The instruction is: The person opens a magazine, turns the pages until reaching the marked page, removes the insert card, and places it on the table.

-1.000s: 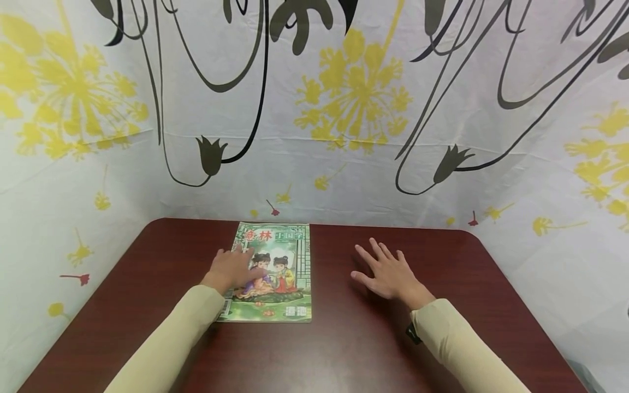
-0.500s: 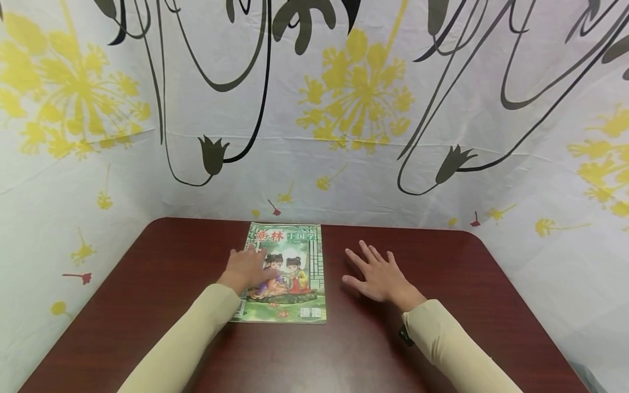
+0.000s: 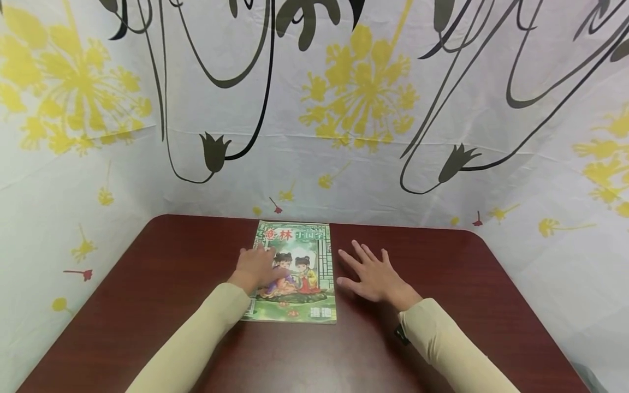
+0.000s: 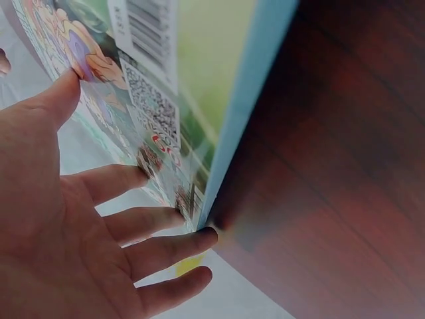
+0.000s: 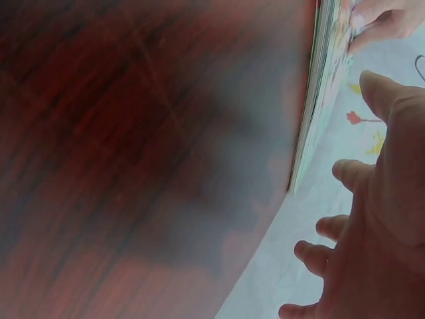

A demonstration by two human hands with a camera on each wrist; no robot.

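Magazine (image 3: 307,281) under a spread left hand (image 3: 253,268) on a dark red desk (image 3: 187,273)

We see the magazine lying flat and face up near the middle of the desk's width, its top edge close to the far side. Its cover is mostly green, with large red Chinese characters at the top and a lattice border down the right. Two cartoon figures (image 3: 297,273) with dark hair in buns sit at its centre, one in purple and orange, the other in yellow and red. From the left wrist view we make out a barcode (image 4: 149,33) and a QR code (image 4: 153,103) beside a pale blue spine (image 4: 236,113).

The left hand rests on the cover's left part with fingers apart, hiding some of the artwork. The right hand (image 3: 375,278), also wide and holding nothing, is just beside the magazine's right edge; we cannot tell whether its fingertips touch the desk. Both arms wear cream sleeves (image 3: 191,338), and a small dark object (image 3: 402,334) shows under the right cuff.

The desk has rounded far corners, streaky wood-like grain and a soft sheen. Behind it we find a creased white backdrop (image 3: 275,180) printed with yellow dandelion-like heads and curling dark stems. From the right wrist view, the magazine's edge shows thin stacked pages.
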